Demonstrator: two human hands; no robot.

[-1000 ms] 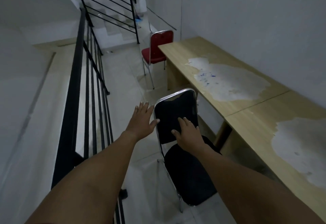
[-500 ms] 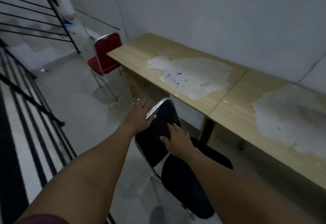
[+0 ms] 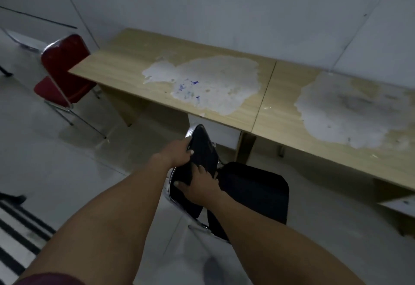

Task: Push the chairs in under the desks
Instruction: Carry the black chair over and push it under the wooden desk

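A black padded chair (image 3: 253, 192) with a chrome frame stands on the floor in front of two wooden desks. Its seat faces the desks and lies outside them. My left hand (image 3: 177, 153) grips the upper edge of its backrest (image 3: 203, 150), thumb wrapped over the rim. My right hand (image 3: 198, 183) holds the lower part of the backrest, fingers curled over its edge. The left desk (image 3: 125, 67) and the right desk (image 3: 280, 105) stand side by side against the wall, both tops worn to white patches.
A red chair (image 3: 60, 78) with chrome legs stands at the left end of the left desk, its seat partly under the desk's corner. A black stair railing (image 3: 20, 224) runs at the lower left. Pale tiled floor (image 3: 56, 161) lies between railing and desks.
My view has swung right toward the desks. Both hands went from lying flat on the black chair's backrest to gripping it, and the chair has turned so its seat faces the desks.
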